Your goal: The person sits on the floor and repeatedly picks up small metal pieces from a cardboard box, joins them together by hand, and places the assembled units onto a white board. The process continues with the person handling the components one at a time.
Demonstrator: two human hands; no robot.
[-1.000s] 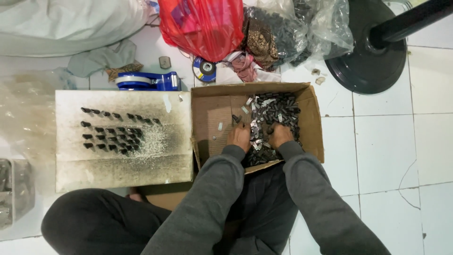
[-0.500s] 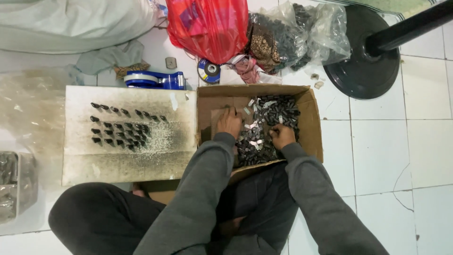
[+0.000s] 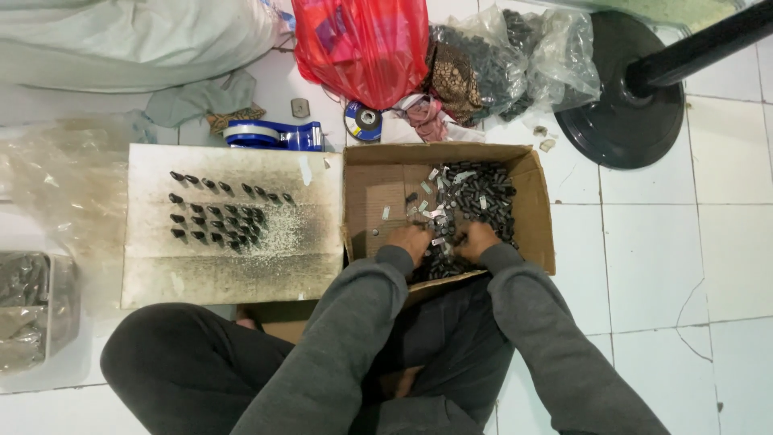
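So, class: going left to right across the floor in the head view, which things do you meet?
Clear plastic container → white board with rows of small dark pieces → cardboard box of small dark parts, with the left hand then the right hand in it → round black stand base.

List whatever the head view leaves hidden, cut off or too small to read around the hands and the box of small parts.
- Fingers of the left hand and right hand: dug into the dark metal parts, so any hold is hidden.
- Cardboard box: near wall covered by the grey sleeves.
- Parts standing in rows on the sprayed board: too small to tell their shape.
- Black round base: its pole leaves the top edge.
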